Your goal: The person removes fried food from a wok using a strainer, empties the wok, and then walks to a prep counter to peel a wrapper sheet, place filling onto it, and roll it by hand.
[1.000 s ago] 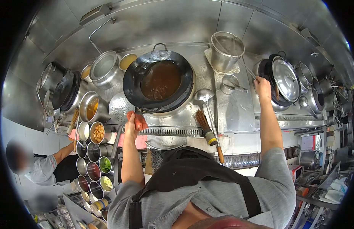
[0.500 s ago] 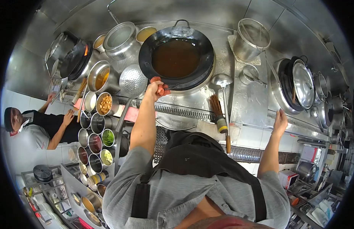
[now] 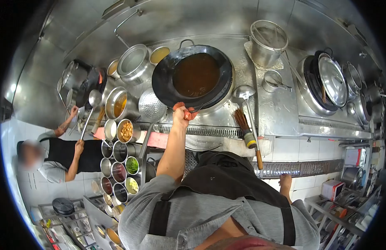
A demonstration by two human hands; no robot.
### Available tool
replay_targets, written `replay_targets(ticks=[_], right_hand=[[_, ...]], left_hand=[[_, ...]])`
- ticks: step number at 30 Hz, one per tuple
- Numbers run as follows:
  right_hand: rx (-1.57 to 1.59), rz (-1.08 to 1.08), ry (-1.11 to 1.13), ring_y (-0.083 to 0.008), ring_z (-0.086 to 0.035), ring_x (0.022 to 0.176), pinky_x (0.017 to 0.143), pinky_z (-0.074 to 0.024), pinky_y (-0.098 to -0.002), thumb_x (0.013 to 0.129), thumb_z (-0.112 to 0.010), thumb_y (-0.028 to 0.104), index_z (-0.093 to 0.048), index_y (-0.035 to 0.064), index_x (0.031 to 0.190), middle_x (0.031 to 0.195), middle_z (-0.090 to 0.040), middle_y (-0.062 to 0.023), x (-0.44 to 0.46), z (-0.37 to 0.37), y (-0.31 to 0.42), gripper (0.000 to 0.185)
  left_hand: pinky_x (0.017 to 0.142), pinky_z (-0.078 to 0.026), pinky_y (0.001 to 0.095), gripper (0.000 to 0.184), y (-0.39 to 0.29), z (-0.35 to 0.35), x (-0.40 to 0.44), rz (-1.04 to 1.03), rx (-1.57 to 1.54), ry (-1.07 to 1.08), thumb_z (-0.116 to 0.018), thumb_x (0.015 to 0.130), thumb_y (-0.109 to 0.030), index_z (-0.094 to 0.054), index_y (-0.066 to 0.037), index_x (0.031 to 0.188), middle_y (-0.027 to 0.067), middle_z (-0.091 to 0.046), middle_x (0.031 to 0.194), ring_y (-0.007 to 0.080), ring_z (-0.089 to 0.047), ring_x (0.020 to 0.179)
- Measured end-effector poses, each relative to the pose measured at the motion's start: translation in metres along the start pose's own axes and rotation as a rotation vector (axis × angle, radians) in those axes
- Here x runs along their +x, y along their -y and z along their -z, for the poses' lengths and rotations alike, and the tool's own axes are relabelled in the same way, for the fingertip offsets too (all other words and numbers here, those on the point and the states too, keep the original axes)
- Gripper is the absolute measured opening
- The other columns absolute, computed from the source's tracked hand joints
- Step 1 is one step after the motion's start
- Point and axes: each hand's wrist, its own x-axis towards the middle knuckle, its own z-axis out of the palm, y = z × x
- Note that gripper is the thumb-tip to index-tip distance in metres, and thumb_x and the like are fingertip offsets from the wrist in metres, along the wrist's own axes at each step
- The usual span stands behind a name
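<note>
My left hand (image 3: 182, 115) is closed around a red cloth (image 3: 189, 112) at the near edge of a black wok (image 3: 164, 85), gripping the handle through it. The wok sits tilted on its burner, and dark brown liquid (image 3: 196, 75) pools inside. A perforated skimmer (image 3: 152, 104) lies to the wok's left. To its right rest a ladle (image 3: 244, 91) and a bristle brush (image 3: 243, 123). My right hand (image 3: 286, 180) hangs low beside my body, past the counter's front edge. Its fingers are curled, with nothing visible in them.
Several metal containers of ingredients (image 3: 120, 151) stand at left. Nearby, a co-worker (image 3: 72, 156) holds a ladle (image 3: 94, 99). A strainer pot (image 3: 266, 56) and a small metal cup (image 3: 271, 81) are at right, before another burner with a lid (image 3: 332, 79).
My right hand has dropped back from the right-hand stove toward my side. The wok's tilt has shifted, moving its liquid slightly rightward. The co-worker has raised a ladle.
</note>
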Motion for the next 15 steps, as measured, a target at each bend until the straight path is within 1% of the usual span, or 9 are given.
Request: replay_targets(ticks=[1, 3, 4, 5, 7, 9, 11, 13, 15], right_hand=[[0.116, -0.070, -0.014, -0.0194, -0.061, 0.048, 0.041, -0.0485, -0.0308, 0.078, -0.056, 0.014, -0.063, -0.0006, 0.091, 0.067, -0.063, -0.0139, -0.014, 0.008, 0.004, 0.021], [0.236, -0.126, -0.054, -0.0178, -0.060, 0.047, 0.038, -0.0472, -0.0284, 0.078, -0.058, 0.014, -0.062, -0.0024, 0.093, 0.068, -0.063, -0.0130, -0.021, 0.009, -0.001, 0.022], [0.250, -0.147, -0.054, -0.0194, -0.061, 0.048, 0.043, -0.0481, -0.0306, 0.077, -0.057, 0.015, -0.062, -0.0020, 0.092, 0.065, -0.062, -0.0145, -0.027, 0.014, 0.001, 0.023], [0.261, -0.166, -0.053, -0.0211, -0.061, 0.049, 0.048, -0.0491, -0.0328, 0.077, -0.056, 0.016, -0.063, -0.0016, 0.090, 0.063, -0.062, -0.0160, -0.031, 0.015, -0.001, 0.023], [0.244, -0.166, -0.058, -0.0218, -0.061, 0.049, 0.050, -0.0498, -0.0331, 0.075, -0.056, 0.015, -0.063, -0.0018, 0.090, 0.064, -0.062, -0.0166, -0.027, 0.004, -0.017, 0.023], [0.160, -0.094, -0.096, -0.0271, -0.062, 0.054, 0.058, -0.0507, -0.0343, 0.073, -0.057, 0.015, -0.065, -0.0001, 0.086, 0.066, -0.062, -0.0185, -0.014, -0.022, -0.048, 0.021], [0.156, -0.117, -0.064, -0.0317, -0.063, 0.063, 0.063, -0.0501, -0.0365, 0.073, -0.057, 0.016, -0.065, 0.0006, 0.083, 0.069, -0.062, -0.0197, -0.011, -0.026, -0.049, 0.020], [0.202, -0.149, -0.019, -0.0330, -0.062, 0.067, 0.065, -0.0495, -0.0378, 0.073, -0.056, 0.017, -0.065, 0.0005, 0.082, 0.070, -0.062, -0.0203, -0.017, -0.006, -0.017, 0.020], [0.253, -0.191, 0.023, -0.0343, -0.062, 0.071, 0.067, -0.0489, -0.0390, 0.074, -0.056, 0.017, -0.065, 0.0003, 0.081, 0.072, -0.062, -0.0210, -0.012, -0.007, -0.006, 0.020]], left_hand=[[0.064, -0.051, 0.0542, 0.051, 0.001, 0.001, -0.006, 0.002, 0.021, 0.007, -0.039, 0.066, 0.005, -0.038, -0.016, 0.112, 0.0101, -0.043, 0.099, 0.0302, -0.051, 0.080], [0.064, -0.051, 0.0527, 0.045, -0.006, 0.002, -0.018, -0.092, 0.048, -0.016, -0.039, 0.069, 0.003, -0.039, -0.015, 0.110, 0.0093, -0.047, 0.076, 0.0274, -0.053, 0.075], [0.063, -0.051, 0.0515, 0.042, -0.010, 0.008, -0.021, -0.091, 0.083, -0.019, -0.037, 0.072, 0.000, -0.039, -0.014, 0.111, 0.0062, -0.044, 0.058, 0.0249, -0.054, 0.066], [0.061, -0.051, 0.0509, 0.040, -0.014, 0.013, -0.023, -0.116, 0.114, -0.003, -0.036, 0.074, -0.001, -0.039, -0.014, 0.112, 0.0037, -0.040, 0.051, 0.0230, -0.054, 0.058], [0.053, -0.053, 0.0467, 0.040, -0.024, 0.006, -0.038, -0.142, 0.056, -0.040, -0.038, 0.065, 0.004, -0.040, -0.013, 0.101, 0.0039, -0.039, 0.051, 0.0217, -0.051, 0.046], [0.054, -0.053, 0.0465, 0.040, -0.031, 0.004, -0.047, -0.150, 0.079, -0.033, -0.038, 0.065, 0.004, -0.040, -0.013, 0.101, 0.0040, -0.041, 0.055, 0.0218, -0.052, 0.048], [0.055, -0.053, 0.0462, 0.041, -0.036, 0.004, -0.047, -0.163, 0.088, -0.035, -0.038, 0.064, 0.004, -0.040, -0.014, 0.101, 0.0040, -0.043, 0.059, 0.0220, -0.053, 0.050], [0.058, -0.052, 0.0466, 0.039, -0.041, 0.008, -0.043, -0.144, 0.058, 0.075, -0.038, 0.063, 0.004, -0.041, -0.015, 0.097, 0.0032, -0.046, 0.075, 0.0230, -0.054, 0.056], [0.059, -0.052, 0.0470, 0.039, -0.046, 0.003, -0.046, -0.133, 0.072, 0.092, -0.038, 0.063, 0.004, -0.041, -0.015, 0.097, 0.0023, -0.046, 0.081, 0.0234, -0.055, 0.058]])
